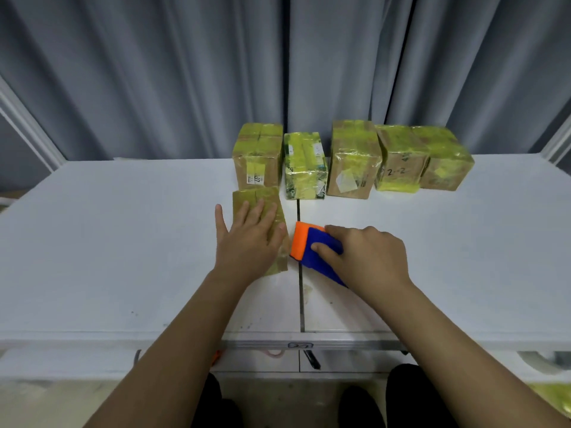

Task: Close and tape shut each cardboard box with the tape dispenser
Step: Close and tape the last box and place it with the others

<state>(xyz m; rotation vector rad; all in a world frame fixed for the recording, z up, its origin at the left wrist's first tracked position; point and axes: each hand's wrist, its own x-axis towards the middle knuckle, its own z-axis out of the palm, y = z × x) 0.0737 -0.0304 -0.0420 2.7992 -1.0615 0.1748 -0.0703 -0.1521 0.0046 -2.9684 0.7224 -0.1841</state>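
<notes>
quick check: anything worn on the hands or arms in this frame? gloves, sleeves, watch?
Nothing visible. The left hand and right hand are bare, no gloves, no rings that show. Both forearms are uncovered up to the frame's bottom edge: no sleeves, watch or wristband in view. Any clothing further up the arms is out of frame.

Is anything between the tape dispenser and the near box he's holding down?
Nothing visible. The orange and blue tape dispenser, gripped by the right hand, sits just right of the small brown cardboard box under the flat left hand, its orange end nearly at the box's edge.

Left hand (pixel 248 239) flat, right hand (pixel 366 257) curled.
</notes>
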